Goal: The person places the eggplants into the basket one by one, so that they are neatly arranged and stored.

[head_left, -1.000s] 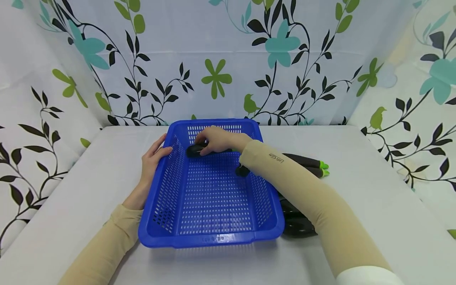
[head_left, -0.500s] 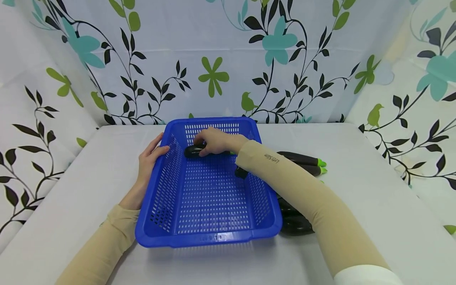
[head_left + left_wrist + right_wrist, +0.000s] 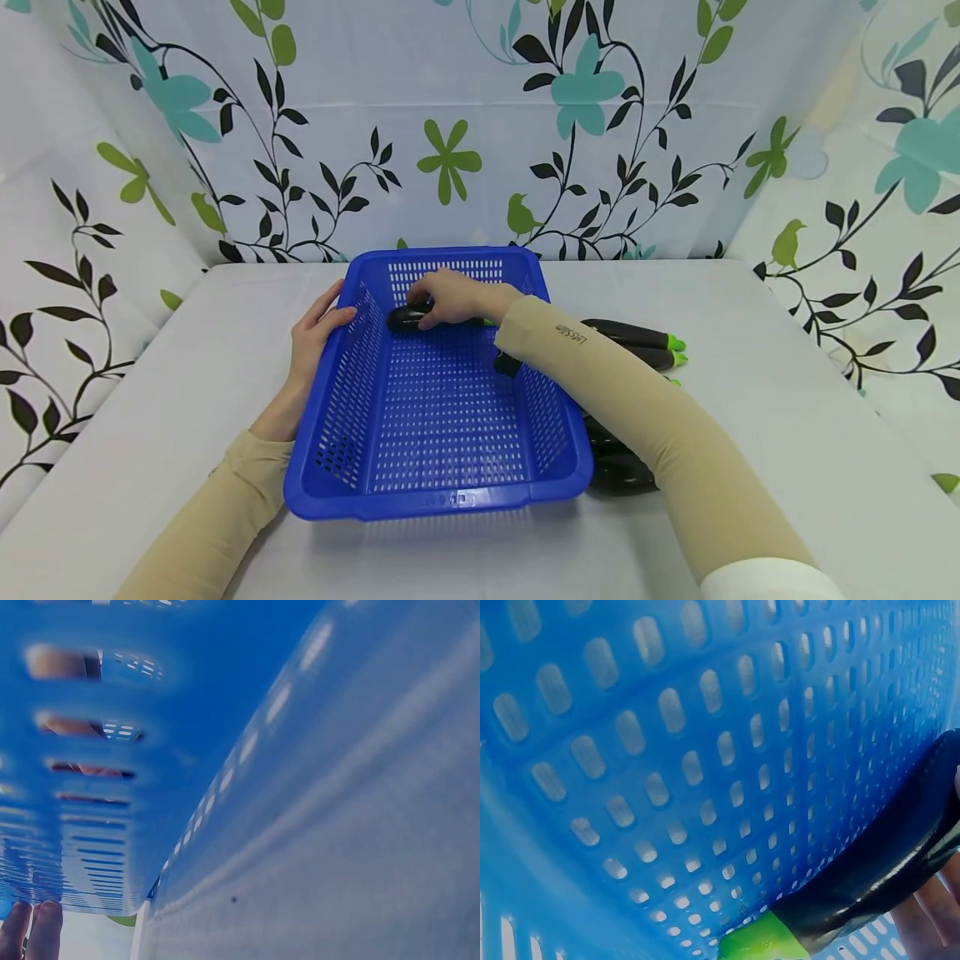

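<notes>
A blue perforated plastic basket (image 3: 435, 502) stands on the white table. My left hand (image 3: 307, 350) grips its left side, thumb at the rim and fingers along the outer wall; two fingertips (image 3: 46, 930) show at the bottom of the left wrist view. Inside, near the far wall, a dark glossy eggplant (image 3: 405, 319) lies crosswise, rounded end to the left. My right hand (image 3: 453, 298) reaches over from above and grips it. In the right wrist view the eggplant (image 3: 870, 877) shows its bright green cap, with fingers behind it; my palm hides its middle in the head view.
More eggplants (image 3: 637, 335) lie right of the basket with green caps pointing right, partly hidden by my right sleeve (image 3: 637, 400). Others (image 3: 618, 475) lie nearer, against the basket's right side. A patterned curtain (image 3: 465, 108) hangs behind the table.
The head view has shifted slightly, so everything sits a little further left. Both hands, the basket and the gripped eggplant keep their places relative to each other.
</notes>
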The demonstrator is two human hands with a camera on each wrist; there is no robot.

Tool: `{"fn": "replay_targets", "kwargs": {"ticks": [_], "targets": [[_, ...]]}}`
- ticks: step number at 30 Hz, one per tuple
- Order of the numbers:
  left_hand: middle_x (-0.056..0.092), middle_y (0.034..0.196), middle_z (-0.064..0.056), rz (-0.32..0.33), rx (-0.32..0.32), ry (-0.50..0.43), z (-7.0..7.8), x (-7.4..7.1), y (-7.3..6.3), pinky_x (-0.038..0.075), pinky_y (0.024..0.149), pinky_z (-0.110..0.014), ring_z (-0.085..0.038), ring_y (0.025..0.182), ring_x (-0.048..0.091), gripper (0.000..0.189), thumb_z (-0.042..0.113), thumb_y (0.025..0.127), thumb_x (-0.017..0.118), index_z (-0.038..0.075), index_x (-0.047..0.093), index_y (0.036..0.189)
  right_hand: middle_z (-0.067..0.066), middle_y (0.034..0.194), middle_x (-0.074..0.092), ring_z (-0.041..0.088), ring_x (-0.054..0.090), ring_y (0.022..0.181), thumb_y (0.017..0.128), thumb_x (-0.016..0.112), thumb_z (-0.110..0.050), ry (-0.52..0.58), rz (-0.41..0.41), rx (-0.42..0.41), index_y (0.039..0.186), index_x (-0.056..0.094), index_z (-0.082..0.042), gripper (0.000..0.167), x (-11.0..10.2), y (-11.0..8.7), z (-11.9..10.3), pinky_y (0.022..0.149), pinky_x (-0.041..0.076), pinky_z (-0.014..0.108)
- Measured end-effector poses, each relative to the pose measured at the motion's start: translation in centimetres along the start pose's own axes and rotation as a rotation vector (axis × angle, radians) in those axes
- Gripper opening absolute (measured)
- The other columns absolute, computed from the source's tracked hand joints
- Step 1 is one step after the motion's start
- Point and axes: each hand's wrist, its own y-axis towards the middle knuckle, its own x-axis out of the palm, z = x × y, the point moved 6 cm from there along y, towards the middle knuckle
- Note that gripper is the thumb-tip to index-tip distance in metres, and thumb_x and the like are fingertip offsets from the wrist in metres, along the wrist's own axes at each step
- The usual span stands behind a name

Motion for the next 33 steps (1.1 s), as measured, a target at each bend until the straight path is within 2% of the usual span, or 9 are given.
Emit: {"fn": "replay_targets", "kwargs": {"ticks": [33], "targets": [[0.038, 0.159, -0.01, 0.007, -0.002, 0.003, 0.04, 0.14, -0.44, 0.053, 0.09, -0.017, -0.019, 0.13, 0.052, 0.056, 0.02, 0.102, 0.055, 0.023, 0.038, 0.155, 0.011, 0.128, 0.067, 0.024, 0.061, 0.12, 0.095, 0.069, -0.018, 0.016, 0.052, -0.007, 0.132, 0.063, -0.005, 0.04, -0.61, -0.42, -0.22, 0.104, 0.048, 0.033]]}}
